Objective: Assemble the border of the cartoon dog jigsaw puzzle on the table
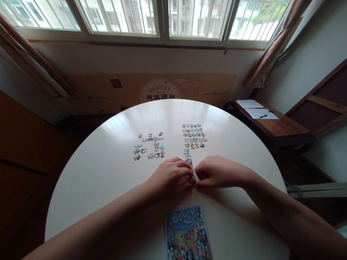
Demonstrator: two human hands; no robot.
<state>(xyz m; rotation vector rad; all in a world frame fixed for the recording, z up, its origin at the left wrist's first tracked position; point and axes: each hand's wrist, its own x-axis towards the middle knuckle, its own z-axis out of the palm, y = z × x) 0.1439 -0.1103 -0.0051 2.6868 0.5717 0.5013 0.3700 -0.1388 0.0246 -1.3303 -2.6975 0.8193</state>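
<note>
A narrow strip of joined puzzle pieces [189, 159] runs toward me on the round white table [108, 184]. My left hand [173, 175] lies at the strip's left side, fingers bent and touching its near part. From the right, my right hand [214, 171] rests with curled fingers at the strip's near end; whether a piece is between its fingertips is too small to tell. Beyond the strip, loose pieces [193, 135] lie in rows. Further left is a scattered group of pieces, some joined [155, 144].
A blue picture sheet marked "BLUEY" [188, 233] lies at the near edge of the table. At the right, a wooden side table [284, 126] holds papers [260, 113] and a pen. Windows and curtains stand behind.
</note>
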